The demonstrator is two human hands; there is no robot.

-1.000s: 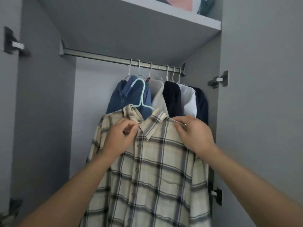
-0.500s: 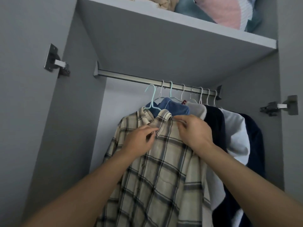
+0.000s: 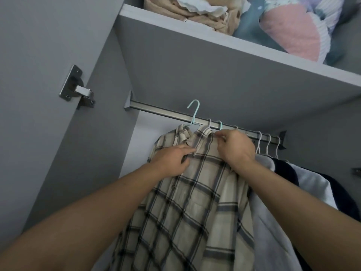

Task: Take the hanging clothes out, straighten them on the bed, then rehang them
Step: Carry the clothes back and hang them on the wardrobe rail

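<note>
A beige plaid shirt [image 3: 187,202] hangs on a light-blue hanger [image 3: 193,114], raised inside the wardrobe. The hanger's hook is level with the metal rail [image 3: 162,111], its tip above the bar. My left hand [image 3: 172,159] grips the shirt front just below the collar. My right hand [image 3: 234,147] pinches the shirt's right shoulder at the collar. Several other garments hang on white hangers to the right: a grey one [image 3: 267,192], a dark navy one [image 3: 287,173] and a white one [image 3: 312,184].
A grey shelf [image 3: 214,61] sits right above the rail, with folded cloths [image 3: 205,14] and a pink cushion [image 3: 293,28] on top. The open left door carries a metal hinge [image 3: 77,88]. The rail's left part is bare.
Both hands lifted the plaid shirt up and toward the rail. The hanger hook rose from well below the bar to its level. The view tilted upward.
</note>
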